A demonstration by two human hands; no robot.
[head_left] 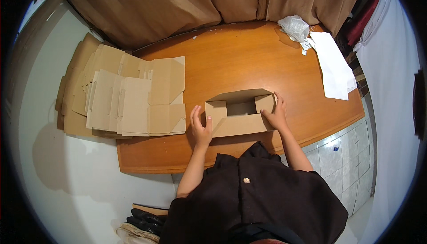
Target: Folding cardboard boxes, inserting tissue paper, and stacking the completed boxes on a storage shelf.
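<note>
A brown cardboard box (243, 126) sits on the wooden table close to my body, its top open and its inside showing. Short flaps fold inward at its left and right ends, and the far panel stands up behind the opening. My right hand (276, 115) grips the right end, thumb over the edge and fingers around the outer side. At the left end is my left hand (201, 127), fingers apart and slightly curved, the thumb close to the box wall; whether it touches cannot be made out.
A stack of flattened cardboard boxes (133, 95) lies at the table's left, overhanging its edge. White paper sheets (331, 68) and a crumpled clear plastic bag (294, 28) rest at the far right of the wooden table (231, 61). Brown curtains (178, 8) hang behind.
</note>
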